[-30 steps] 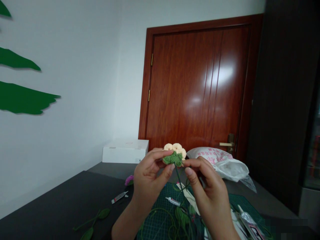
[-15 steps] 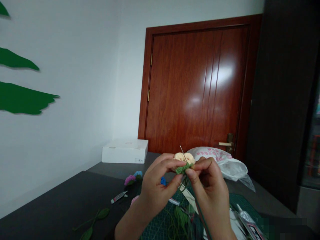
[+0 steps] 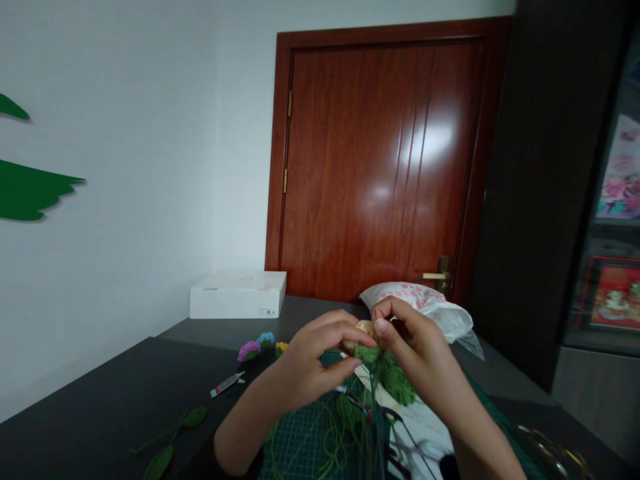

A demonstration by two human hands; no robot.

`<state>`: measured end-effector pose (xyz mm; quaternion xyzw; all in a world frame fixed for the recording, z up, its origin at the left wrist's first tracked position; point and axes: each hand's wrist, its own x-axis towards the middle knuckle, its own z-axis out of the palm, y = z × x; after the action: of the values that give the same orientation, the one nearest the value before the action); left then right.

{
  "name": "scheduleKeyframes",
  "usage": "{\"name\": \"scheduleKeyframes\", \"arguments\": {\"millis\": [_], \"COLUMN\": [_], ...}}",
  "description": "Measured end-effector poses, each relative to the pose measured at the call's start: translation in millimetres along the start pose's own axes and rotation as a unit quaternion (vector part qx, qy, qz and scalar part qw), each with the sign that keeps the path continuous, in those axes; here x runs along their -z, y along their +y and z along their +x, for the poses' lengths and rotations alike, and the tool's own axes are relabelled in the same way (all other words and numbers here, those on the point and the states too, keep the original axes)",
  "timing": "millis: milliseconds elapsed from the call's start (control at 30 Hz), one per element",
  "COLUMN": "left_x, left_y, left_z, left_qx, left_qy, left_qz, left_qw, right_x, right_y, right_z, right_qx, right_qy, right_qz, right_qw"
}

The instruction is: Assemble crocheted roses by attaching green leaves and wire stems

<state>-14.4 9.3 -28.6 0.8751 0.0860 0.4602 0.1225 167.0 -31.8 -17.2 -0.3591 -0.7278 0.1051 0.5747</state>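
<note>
My left hand is closed on a small crocheted flower, its cream petals mostly covered by the fingers. Below them shows the flower's green base, with green strands hanging from it. Just above the petals, my right hand has thumb and forefinger pinched together. What lies in that pinch is too small and covered to make out; no needle shows now. Behind and below the hands sits a bundle of green yarn. Loose green yarn curls over a green cutting mat.
Pink-purple and blue crocheted flowers lie to the left, near a small tube and a green leaf stem. Black-handled scissors rest under the hands. At the back are a white box and a plastic bag.
My right hand has moved from the green base up to above the petals. The needle that stuck up there is out of sight. The view has turned slightly right, uncovering the yarn bundle.
</note>
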Motion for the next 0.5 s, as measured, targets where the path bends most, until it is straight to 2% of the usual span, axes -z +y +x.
{"name": "scheduleKeyframes", "arguments": {"millis": [133,300,500], "left_x": [-3.0,-4.9,-0.5], "left_y": [-3.0,-11.8,-17.4], "left_z": [0.9,-1.9,-5.5], "left_qx": [0.021,0.051,0.074], "left_qy": [-0.06,-0.101,-0.111], "left_qz": [-0.034,-0.1,-0.165], "left_qw": [0.997,0.989,0.977], "right_x": [1.5,-1.2,-6.7], "right_y": [5.5,8.1,9.6], "right_z": [4.1,4.7,2.5], "right_qx": [-0.018,-0.06,-0.124], "right_qy": [0.077,0.049,0.028], "right_qz": [0.132,0.217,0.353], "right_qw": [0.988,0.973,0.927]}}
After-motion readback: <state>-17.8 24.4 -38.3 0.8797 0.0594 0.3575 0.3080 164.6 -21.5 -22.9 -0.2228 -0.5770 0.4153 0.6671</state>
